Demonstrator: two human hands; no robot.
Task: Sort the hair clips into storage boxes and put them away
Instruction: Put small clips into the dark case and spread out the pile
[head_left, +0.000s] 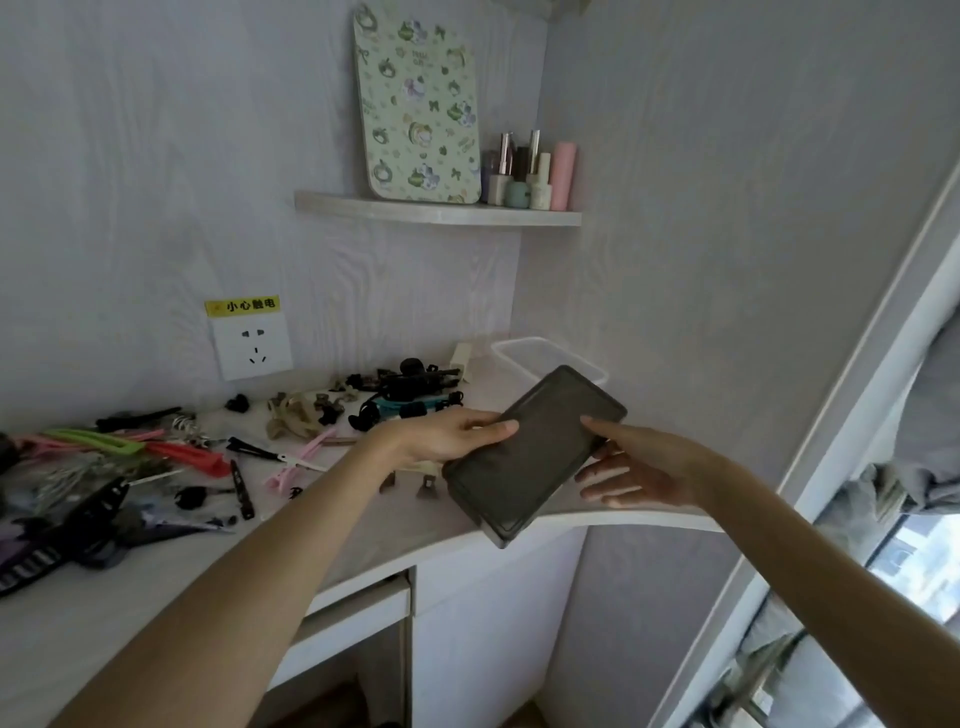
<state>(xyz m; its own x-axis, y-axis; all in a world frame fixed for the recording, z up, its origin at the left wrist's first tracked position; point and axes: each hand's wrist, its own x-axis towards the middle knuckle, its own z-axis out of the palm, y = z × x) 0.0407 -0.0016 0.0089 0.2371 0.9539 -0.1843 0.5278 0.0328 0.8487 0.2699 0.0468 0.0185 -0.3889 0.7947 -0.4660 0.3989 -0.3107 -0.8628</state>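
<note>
A dark smoky storage box (535, 451) is held tilted above the desk's right end, its flat side facing me. My left hand (447, 434) grips its left long edge, thumb on top. My right hand (631, 465) holds the right edge, thumb on the face and fingers underneath. A clear storage box (524, 351) stands behind it in the corner. Several hair clips lie spread over the desk (171, 577): green and pink ones (104, 441) at the left, black ones (410, 387) at the back, beige ones (291, 415) in the middle.
A wall socket (253, 347) with a yellow warning label sits above the desk. A corner shelf (436, 213) carries a patterned board and cosmetic bottles (530, 174). A drawer front (353, 618) lies under the desk edge. A window is at the right.
</note>
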